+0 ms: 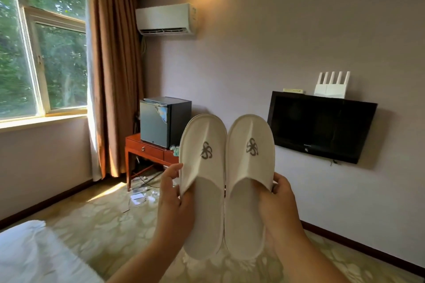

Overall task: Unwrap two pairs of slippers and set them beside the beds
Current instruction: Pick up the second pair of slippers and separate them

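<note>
The person holds a pair of white slippers up at chest height, toes pointing upward and soles away from the camera, with the two touching side by side along their inner edges. The left hand (174,200) grips the left slipper (203,167) at its outer edge, with the thumb pressed on the front beside the opening of the upper; the other fingers curl behind and are mostly hidden. The right hand (279,202) grips the right slipper (250,163) the same way, with the fingers curled round the outer edge and the thumb lying on the insole just below the upper. Each slipper bears a grey swirl logo on its upper, and neither has any wrapping on it. A thin second outline shows behind the toe of the left slipper; what it belongs to cannot be told. Below the hands lies a pale patterned carpet (103,220), and the white corner of a bed (27,253) shows at the lower left. Bits of clear plastic (140,195) lie on the carpet near a wooden desk (147,149), which carries a small fridge (163,120). On the wall hang a dark television (322,124) and an air conditioner (166,18). A brown curtain (112,76) hangs beside the window (41,53).
</note>
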Demonstrator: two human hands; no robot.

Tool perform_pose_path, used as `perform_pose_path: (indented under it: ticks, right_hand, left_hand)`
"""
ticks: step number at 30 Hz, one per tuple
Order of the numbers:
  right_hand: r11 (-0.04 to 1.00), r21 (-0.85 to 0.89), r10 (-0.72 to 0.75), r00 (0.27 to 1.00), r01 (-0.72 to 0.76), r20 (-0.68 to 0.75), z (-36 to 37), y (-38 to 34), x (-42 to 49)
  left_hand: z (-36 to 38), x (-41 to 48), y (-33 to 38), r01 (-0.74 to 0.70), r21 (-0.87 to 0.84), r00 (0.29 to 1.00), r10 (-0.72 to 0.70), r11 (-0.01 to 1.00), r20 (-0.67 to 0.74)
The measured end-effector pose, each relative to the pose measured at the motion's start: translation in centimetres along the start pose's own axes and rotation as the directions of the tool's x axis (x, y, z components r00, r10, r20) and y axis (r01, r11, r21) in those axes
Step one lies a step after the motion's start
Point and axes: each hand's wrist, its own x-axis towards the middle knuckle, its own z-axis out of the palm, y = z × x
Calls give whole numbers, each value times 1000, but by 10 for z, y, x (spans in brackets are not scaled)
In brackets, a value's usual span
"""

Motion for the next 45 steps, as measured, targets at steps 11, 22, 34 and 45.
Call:
perform_pose_path:
  ticks: [11, 22, 34, 45]
  right_hand:
    - [998, 51, 11, 970, -24, 241, 49, 36, 190]
    - [988, 87, 78, 900, -127, 430, 167, 87, 314]
    - [977, 130, 58, 799, -168, 598, 287, 123, 477]
    - [936, 183, 25, 572, -302, 820, 443, 160, 576]
  left_hand:
    - [76, 115, -70, -26, 69, 984, 37, 997, -175]
    - [80, 229, -163, 28, 133, 959, 11, 991, -282]
    - [88, 401, -250, 16, 68, 969, 1, 998, -246]
    - [43, 522, -327, 61, 207, 932, 18, 976, -362]
